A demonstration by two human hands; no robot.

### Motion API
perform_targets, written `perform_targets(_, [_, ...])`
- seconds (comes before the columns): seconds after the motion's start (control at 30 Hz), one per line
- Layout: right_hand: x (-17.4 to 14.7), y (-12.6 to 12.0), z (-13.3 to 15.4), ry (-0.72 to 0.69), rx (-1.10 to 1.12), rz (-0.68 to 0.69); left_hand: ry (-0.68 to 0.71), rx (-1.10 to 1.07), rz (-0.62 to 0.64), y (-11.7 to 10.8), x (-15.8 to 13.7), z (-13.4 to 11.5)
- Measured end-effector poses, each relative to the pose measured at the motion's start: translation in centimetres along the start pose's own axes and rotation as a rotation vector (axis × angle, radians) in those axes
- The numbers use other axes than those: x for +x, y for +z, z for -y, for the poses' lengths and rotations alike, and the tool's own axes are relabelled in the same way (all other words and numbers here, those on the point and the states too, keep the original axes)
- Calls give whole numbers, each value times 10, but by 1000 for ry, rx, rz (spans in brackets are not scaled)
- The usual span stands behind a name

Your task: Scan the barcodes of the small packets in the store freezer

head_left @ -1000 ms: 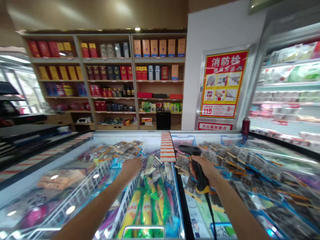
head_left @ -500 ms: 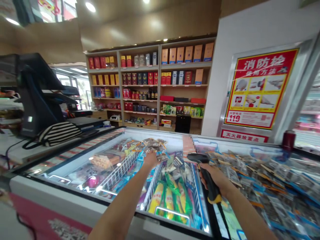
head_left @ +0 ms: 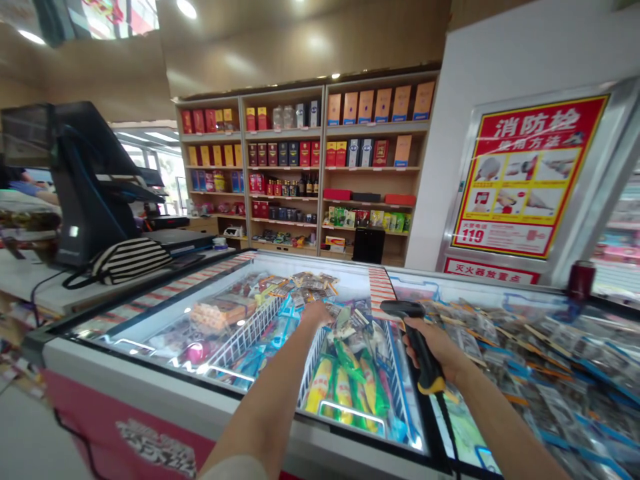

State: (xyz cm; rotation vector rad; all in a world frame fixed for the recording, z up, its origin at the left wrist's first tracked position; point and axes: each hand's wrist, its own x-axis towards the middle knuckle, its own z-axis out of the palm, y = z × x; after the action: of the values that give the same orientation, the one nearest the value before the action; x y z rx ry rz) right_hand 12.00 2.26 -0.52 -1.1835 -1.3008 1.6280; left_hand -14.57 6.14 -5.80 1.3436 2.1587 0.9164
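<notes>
Right hand (head_left: 443, 347) clamped on scanner (head_left: 424, 355), right of basket (head_left: 395, 375); my left hand (head_left: 316, 315), closure unclear, nearer brown packets (head_left: 314, 283) past basket's far-left corner.

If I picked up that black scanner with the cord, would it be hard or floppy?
The scanner is probably stiff, because it looks like hard plastic. Its cord seems floppy, since it bends slightly where it hangs. Stood upright, the scanner might tip, because its head juts sideways.
</notes>
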Motion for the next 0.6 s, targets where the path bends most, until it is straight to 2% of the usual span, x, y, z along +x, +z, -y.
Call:
perform_targets(0.1, [4, 1, -3, 10, 6, 8, -58, -149, 24, -5, -2, 1])
perform_targets(0.23, [6, 8, -6, 58, 73, 63, -58, -412, -36, -8, -10, 1])
perform_targets(0.4, [-5, 17, -5, 82, 123, 133, -37, -687, -133, 1, -10, -1])
perform_targets(0.6, [-23, 16, -8, 83, 123, 196, -33, -850, -143, 13, -5, -7])
